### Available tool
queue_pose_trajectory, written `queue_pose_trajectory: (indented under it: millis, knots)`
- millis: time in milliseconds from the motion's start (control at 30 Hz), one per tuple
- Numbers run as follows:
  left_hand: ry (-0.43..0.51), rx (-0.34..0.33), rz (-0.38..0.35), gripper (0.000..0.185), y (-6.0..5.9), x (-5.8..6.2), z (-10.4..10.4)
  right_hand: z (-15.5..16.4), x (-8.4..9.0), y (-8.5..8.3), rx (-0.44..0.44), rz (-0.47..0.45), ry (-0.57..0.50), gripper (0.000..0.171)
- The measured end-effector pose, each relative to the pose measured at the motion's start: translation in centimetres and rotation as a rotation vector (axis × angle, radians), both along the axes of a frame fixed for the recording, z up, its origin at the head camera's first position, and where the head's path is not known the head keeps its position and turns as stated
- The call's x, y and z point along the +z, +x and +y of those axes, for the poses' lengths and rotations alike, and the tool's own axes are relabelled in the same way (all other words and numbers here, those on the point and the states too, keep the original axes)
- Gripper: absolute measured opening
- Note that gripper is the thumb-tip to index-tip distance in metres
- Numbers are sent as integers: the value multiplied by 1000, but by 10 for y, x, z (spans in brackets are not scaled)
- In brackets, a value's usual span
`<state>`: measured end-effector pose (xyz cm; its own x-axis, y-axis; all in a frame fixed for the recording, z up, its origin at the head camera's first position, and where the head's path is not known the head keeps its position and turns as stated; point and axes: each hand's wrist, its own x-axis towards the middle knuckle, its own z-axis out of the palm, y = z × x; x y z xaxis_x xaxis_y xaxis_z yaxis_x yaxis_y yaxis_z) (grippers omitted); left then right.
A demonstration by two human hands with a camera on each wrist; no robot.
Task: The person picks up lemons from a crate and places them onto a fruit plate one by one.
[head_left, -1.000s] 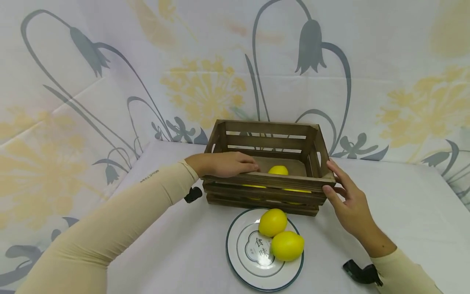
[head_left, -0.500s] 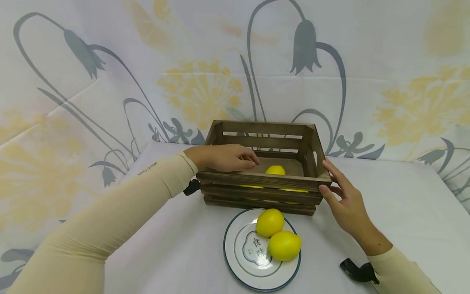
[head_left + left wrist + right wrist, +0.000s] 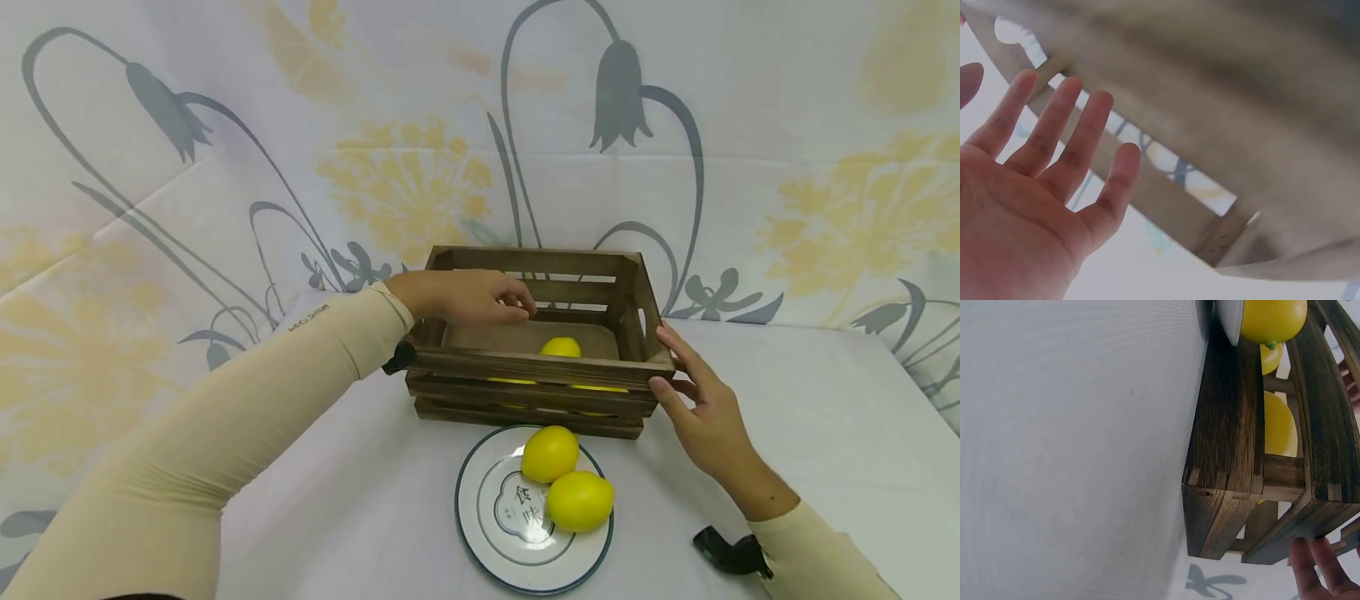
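Note:
In the head view a brown slatted wooden crate (image 3: pixel 525 367) stands with lemons inside; one lemon (image 3: pixel 561 347) shows above its front slat. More yellow shows through the gaps. My left hand (image 3: pixel 480 297) is over the crate's left part, palm down and holding nothing; the left wrist view has its fingers (image 3: pixel 1094 125) spread apart. At the crate's right front corner, my right hand (image 3: pixel 708 417) holds the crate, thumb at the front and fingers along the end. Two lemons (image 3: pixel 580 502) lie together on a white plate (image 3: pixel 487 550) with a dark rim.
The plate sits right before the crate on a white cloth (image 3: pixel 337 500). Behind rises a flower-printed backdrop (image 3: pixel 420 83). A black curved piece (image 3: pixel 731 552) is beside the right sleeve, and another black piece (image 3: pixel 400 358) by the left wrist.
My left hand has risen from low at the crate's front slat and moved toward its back. My right hand stays at the corner; the lemons and plate have not moved.

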<state>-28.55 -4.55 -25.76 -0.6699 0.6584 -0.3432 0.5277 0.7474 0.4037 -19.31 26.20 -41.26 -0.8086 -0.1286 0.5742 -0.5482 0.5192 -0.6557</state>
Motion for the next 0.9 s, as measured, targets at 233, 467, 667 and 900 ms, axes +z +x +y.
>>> queue_pose_trajectory:
  millis: [233, 467, 667, 900]
  knots:
    - [-6, -30, 8, 39, -6, 16, 13, 0, 0, -1, 5, 13, -11, 65]
    - [-55, -45, 7, 41, -14, 19, 21, -2, 0, 0, 19, 16, -22, 66]
    - [-164, -61, 22, 36, -16, 13, 26, -6, 0, 1, 34, 5, -22, 66]
    - [-297, -119, 12, 40, -18, 4, 32, -9, 1, 6, 21, -5, -16, 66]
